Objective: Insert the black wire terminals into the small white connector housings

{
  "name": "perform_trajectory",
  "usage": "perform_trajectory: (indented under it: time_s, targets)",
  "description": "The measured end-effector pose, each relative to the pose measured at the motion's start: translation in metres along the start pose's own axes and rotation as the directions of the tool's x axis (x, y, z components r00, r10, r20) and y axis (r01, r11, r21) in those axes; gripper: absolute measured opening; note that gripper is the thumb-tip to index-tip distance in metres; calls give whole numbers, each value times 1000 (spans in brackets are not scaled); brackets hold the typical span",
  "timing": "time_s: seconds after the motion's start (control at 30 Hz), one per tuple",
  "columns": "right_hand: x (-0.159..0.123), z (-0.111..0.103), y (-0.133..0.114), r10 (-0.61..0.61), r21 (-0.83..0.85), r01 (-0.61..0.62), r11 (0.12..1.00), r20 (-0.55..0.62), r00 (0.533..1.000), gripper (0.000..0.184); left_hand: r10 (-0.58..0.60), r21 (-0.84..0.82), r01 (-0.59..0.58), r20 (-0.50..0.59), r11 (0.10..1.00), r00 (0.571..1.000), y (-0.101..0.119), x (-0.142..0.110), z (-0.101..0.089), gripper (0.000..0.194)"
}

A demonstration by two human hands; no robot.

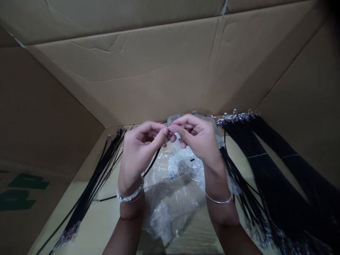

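Observation:
My left hand (140, 150) and my right hand (199, 139) meet fingertip to fingertip above a clear plastic bag. Thumb and forefinger of the left hand pinch the end of a black cable (155, 161), which runs down behind that wrist. A small white connector (177, 135) shows at the thumb of my right hand, whose fingers are closed on it. Thin wires between the fingertips are mostly hidden. Beneath the hands, the plastic bag (159, 209) holds a heap of small white connectors (182, 163). A label (171, 176) with handwriting lies on it.
Loose black cables (91, 184) lie at the left. Thick bundles of black cables (268, 170), with white connectors (236, 116) at their far ends, lie at the right. Cardboard walls (148, 74) enclose the table (106, 223) at the back and both sides.

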State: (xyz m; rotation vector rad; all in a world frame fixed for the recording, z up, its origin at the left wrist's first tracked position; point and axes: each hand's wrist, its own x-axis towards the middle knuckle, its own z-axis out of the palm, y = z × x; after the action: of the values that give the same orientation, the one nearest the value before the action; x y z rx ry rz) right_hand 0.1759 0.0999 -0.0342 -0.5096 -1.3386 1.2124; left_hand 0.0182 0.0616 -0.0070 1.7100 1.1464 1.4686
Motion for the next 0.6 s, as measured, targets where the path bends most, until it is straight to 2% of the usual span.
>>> perform_trajectory:
  time_s: [0.2, 0.37, 0.47, 0.6]
  targets:
    - [0, -1, -1, 1, -59, -1, 998, -11, 1000, 18, 32, 81, -25, -90, 996, 995, 0, -3, 7, 9]
    - [0, 0, -3, -116, -168, 114, 979, -7, 993, 15, 24, 87, -15, -107, 996, 994, -1, -2, 8, 11]
    - [1, 0, -2, -112, -119, 111, 987, -4, 994, 17, 12, 69, -3, -134, 998, 991, -2, 0, 9, 15]
    - [7, -1, 3, 10, 50, -11, 999, 23, 1000, 19, 8, 12, -6, -120, 1000, 993, -3, 2, 10, 16]
